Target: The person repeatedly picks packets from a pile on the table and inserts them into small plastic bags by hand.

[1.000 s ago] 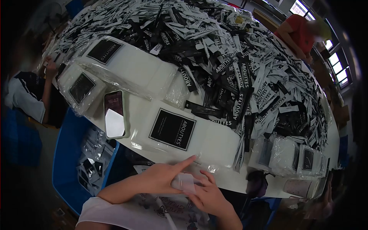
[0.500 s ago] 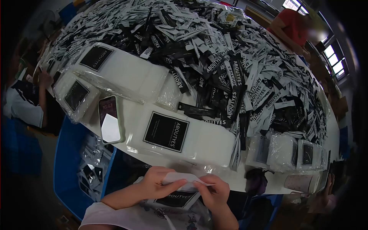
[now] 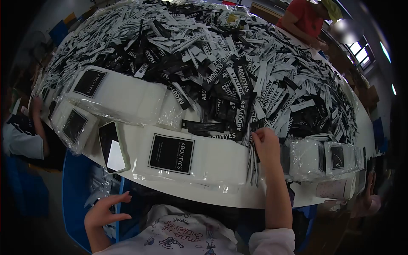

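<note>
My left hand [image 3: 106,212] hovers over the near side of the blue bin [image 3: 72,187]. Its thumb and fingers are spread, with nothing between them. My right hand [image 3: 268,144] reaches onto the white table, fingertips pinched on a slim stick sachet [image 3: 251,157] at the near edge of the sachet pile [image 3: 238,85]. Left of that hand lies a stack of white plastic pouches [image 3: 216,157] whose top one bears a black ABOUTYES label [image 3: 171,154]. Inside the bin are clear pouches [image 3: 104,180], partly hidden by my left hand.
A phone [image 3: 114,148] lies near the table edge. More wrapped pouch stacks sit at left [image 3: 114,95] and right [image 3: 304,157]. A patterned cup [image 3: 335,188] lies on its side at right. People in a red shirt [image 3: 304,19] and a white sleeve [image 3: 25,142] are at the table.
Both hands were together holding a white labelled pouch by its top; it is out of them now. My left hand went left over the bin, my right hand up to the sachets.
</note>
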A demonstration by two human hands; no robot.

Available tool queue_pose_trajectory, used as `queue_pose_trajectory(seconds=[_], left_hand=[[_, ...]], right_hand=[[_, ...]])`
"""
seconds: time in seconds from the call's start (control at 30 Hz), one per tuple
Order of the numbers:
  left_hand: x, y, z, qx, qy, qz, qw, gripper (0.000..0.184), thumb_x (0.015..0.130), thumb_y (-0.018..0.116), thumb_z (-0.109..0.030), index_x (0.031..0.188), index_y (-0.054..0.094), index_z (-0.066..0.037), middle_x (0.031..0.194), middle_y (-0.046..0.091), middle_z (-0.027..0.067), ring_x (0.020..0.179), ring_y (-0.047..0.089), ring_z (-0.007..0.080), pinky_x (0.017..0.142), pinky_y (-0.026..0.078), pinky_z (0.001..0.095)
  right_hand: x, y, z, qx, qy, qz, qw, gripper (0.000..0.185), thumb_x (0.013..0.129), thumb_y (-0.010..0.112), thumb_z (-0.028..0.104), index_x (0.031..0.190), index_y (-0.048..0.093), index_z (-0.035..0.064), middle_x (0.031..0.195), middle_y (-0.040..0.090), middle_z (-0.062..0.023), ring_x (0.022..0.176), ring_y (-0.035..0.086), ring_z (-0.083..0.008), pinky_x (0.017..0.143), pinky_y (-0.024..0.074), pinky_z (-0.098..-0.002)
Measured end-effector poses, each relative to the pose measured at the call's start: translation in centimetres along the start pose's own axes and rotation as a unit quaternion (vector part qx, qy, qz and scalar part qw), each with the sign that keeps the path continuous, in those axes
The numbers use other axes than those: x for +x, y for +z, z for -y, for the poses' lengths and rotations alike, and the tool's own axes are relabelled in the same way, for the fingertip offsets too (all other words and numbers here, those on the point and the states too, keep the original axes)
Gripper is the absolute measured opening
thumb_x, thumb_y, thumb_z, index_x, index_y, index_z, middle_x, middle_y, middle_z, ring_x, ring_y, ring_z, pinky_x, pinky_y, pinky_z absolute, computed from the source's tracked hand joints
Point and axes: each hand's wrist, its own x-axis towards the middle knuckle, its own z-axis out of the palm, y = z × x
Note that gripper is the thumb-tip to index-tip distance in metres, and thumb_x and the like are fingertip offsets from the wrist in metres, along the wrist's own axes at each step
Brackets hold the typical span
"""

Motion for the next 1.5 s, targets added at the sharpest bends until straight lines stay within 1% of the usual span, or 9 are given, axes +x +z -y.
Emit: queue_pose_trajectory(seconds=[0.3,0.63,0.9,0.97,1.1,1.2,1.33,1.43,1.5], left_hand=[[8.3,5.1,-5.6,0.028,0.321,-0.101,0.941,0.047,0.065,0.072,-0.014,0.108,0.057,-0.005,0.108,0.058,0.0104,0.105,0.053,0.026,0.088,0.041,0.0344],[12.7,7.3,-6.2,0.19,0.356,-0.127,0.906,0.035,0.073,0.066,-0.017,0.106,0.058,-0.009,0.115,0.054,0.0073,0.114,0.046,0.0254,0.096,0.035,0.0389],[11.0,7.9,-7.2,0.14,0.4,-0.242,0.873,0.026,0.069,0.066,-0.008,0.094,0.062,-0.004,0.103,0.06,0.0084,0.096,0.058,0.0223,0.07,0.048,0.0307],[10.7,8.9,-7.3,0.144,0.398,-0.244,0.873,0.025,0.068,0.067,-0.009,0.092,0.062,-0.005,0.103,0.06,0.0072,0.093,0.058,0.0216,0.068,0.047,0.0295],[10.3,9.7,-7.2,0.16,0.389,-0.239,0.875,0.025,0.067,0.069,-0.011,0.09,0.062,-0.007,0.104,0.059,0.0067,0.092,0.057,0.0208,0.064,0.043,0.0288],[9.8,9.8,-7.2,0.168,0.383,-0.224,0.88,0.025,0.066,0.069,-0.011,0.089,0.062,-0.007,0.103,0.06,0.0063,0.091,0.057,0.0206,0.064,0.043,0.0282],[10.3,9.8,-7.9,0.147,0.396,-0.233,0.876,0.025,0.062,0.072,-0.007,0.086,0.063,-0.008,0.1,0.061,0.0062,0.087,0.059,0.0221,0.062,0.043,0.0297],[9.5,10.1,-7.6,0.158,0.372,-0.224,0.887,0.026,0.061,0.072,-0.006,0.085,0.063,-0.008,0.1,0.061,0.0056,0.087,0.059,0.0219,0.062,0.043,0.0294],[10.0,10.0,-8.0,0.159,0.388,-0.233,0.877,0.026,0.061,0.072,-0.006,0.086,0.063,-0.008,0.1,0.061,0.0052,0.086,0.058,0.0218,0.062,0.043,0.0292]], right_hand=[[0.9,-0.9,-1.8,0.003,-0.102,-0.088,0.991,0.018,0.08,0.058,0.011,0.092,0.052,-0.001,0.072,0.059,-0.0129,0.057,0.055,-0.0256,0.055,0.0442,-0.0318],[-6.6,-0.6,-0.4,-0.091,0.0,-0.003,0.996,0.031,0.079,0.06,0.027,0.087,0.051,-0.0017,0.071,0.058,-0.0188,0.072,0.056,-0.0384,0.064,0.0452,-0.0393],[-10.7,-4.0,3.0,0.33,0.024,-0.27,0.904,0.022,0.09,0.047,0.019,0.087,0.047,-0.0036,0.07,0.058,-0.0119,0.058,0.055,-0.0184,0.05,0.0443,-0.0285],[-14.0,-3.2,-0.6,0.469,-0.176,-0.266,0.824,0.024,0.09,0.047,0.019,0.083,0.045,-0.0036,0.063,0.051,-0.0087,0.052,0.05,-0.0159,0.045,0.0402,-0.0248],[-15.5,2.5,-0.1,0.304,-0.018,-0.226,0.925,0.021,0.091,0.038,0.019,0.078,0.04,0.0027,0.061,0.04,-0.0044,0.048,0.04,-0.0125,0.051,0.0413,-0.0227],[-16.4,1.0,-0.2,0.336,-0.2,-0.348,0.852,0.027,0.093,0.037,0.024,0.074,0.037,0.0042,0.065,0.043,-0.0076,0.051,0.044,-0.0152,0.052,0.044,-0.0279],[-16.2,2.5,-1.1,0.304,-0.003,-0.212,0.929,0.031,0.091,0.042,0.031,0.076,0.039,0.0029,0.068,0.047,-0.01,0.059,0.05,-0.0173,0.054,0.0479,-0.0292],[-16.9,1.1,-0.6,0.418,-0.157,-0.342,0.827,0.027,0.091,0.042,0.025,0.079,0.042,0.0007,0.07,0.049,-0.0104,0.055,0.05,-0.0188,0.059,0.0458,-0.0287],[-16.1,1.7,-1.1,0.287,-0.077,-0.282,0.912,0.033,0.092,0.04,0.032,0.078,0.04,0.0025,0.066,0.046,-0.0089,0.053,0.047,-0.0151,0.052,0.0441,-0.0252]])
